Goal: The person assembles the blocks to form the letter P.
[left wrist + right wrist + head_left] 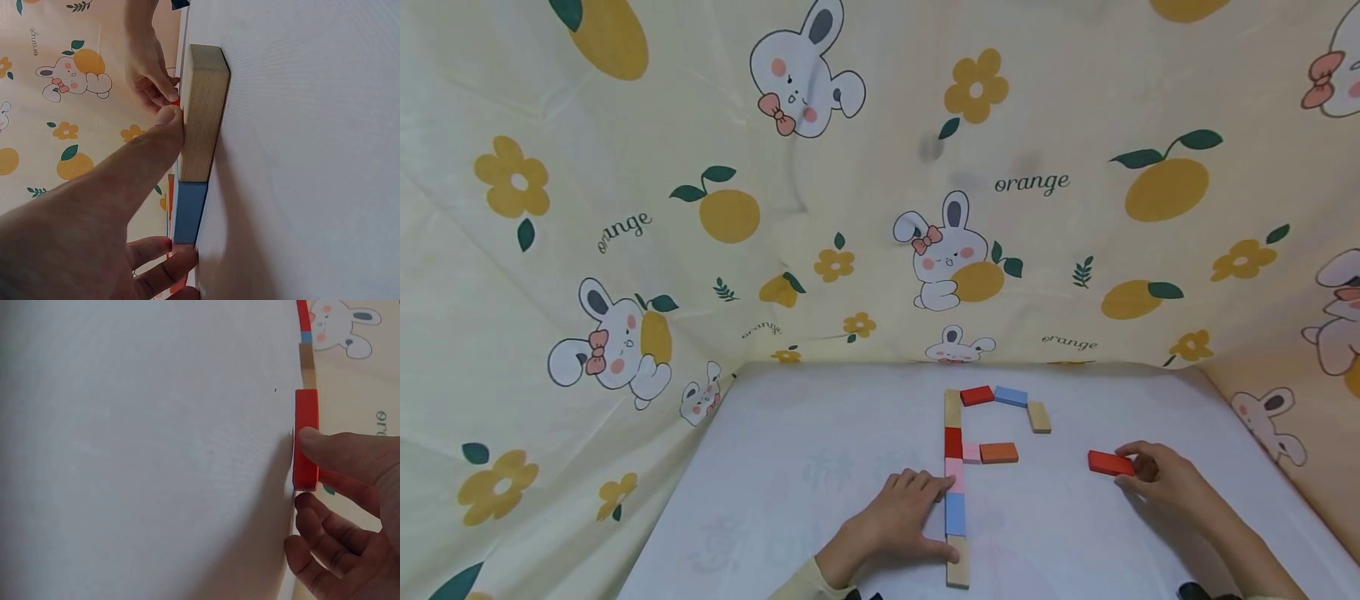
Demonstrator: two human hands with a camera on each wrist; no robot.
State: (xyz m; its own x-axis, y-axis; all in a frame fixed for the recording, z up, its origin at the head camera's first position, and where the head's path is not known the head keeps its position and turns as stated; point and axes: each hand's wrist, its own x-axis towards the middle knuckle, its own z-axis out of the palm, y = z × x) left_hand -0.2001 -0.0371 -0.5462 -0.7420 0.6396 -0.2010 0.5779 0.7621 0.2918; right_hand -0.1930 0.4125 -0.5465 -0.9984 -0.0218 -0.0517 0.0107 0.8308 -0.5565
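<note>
On the white table lies a column of wooden blocks: plain wood (pixel 952 408), red (pixel 953 442), pink (pixel 956 468), blue (pixel 955 514) and plain wood (pixel 958 575). My left hand (pixel 897 518) rests at the column's left side, its fingertips on the pink block and its thumb on the nearest plain block. Off to the right, my right hand (pixel 1168 479) pinches a red block (pixel 1103 462) by its right end between thumb and fingers; the right wrist view shows the thumb across this red block (pixel 306 409). I cannot tell whether it touches the table.
From the column's top, a red block (pixel 977 396), a blue block (pixel 1011 397) and a tilted plain block (pixel 1039 417) curve rightward. Lower, a small pink block (pixel 972 453) and an orange block (pixel 998 452) extend right. A patterned cloth (pixel 865 275) stands behind the table (pixel 820 533).
</note>
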